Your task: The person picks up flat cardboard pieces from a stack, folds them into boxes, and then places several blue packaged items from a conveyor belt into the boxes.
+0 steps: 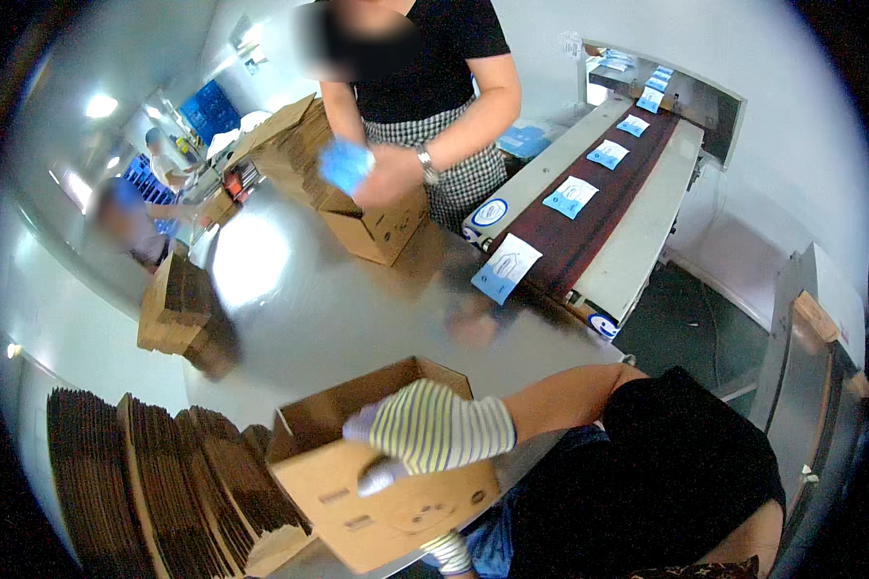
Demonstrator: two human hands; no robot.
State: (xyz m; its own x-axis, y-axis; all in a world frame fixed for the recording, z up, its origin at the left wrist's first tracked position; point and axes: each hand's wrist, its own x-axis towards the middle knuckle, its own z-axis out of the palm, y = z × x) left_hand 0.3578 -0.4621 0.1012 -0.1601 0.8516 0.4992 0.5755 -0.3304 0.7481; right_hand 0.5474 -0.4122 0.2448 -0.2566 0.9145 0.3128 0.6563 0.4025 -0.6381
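An open-topped brown cardboard box (357, 511) sits tilted close in front of me, its printed side turned my way. My right hand (434, 425), in a striped glove, lies across the upper edge of that side. Its thumb and fingers are bent over the cardboard, gripping the box. Of my left hand (446, 553), only a bit of striped glove shows at the box's lower corner; the fingers are hidden.
Stacks of flattened cardboard (87, 482) stand at the lower left, and another bundle (179, 314) lies beyond. Blue-and-white packets (507, 268) ride on a dark red conveyor belt (603, 212). Across the metal table (328, 318), a co-worker holds a blue packet (346, 164) above a cardboard box (381, 236).
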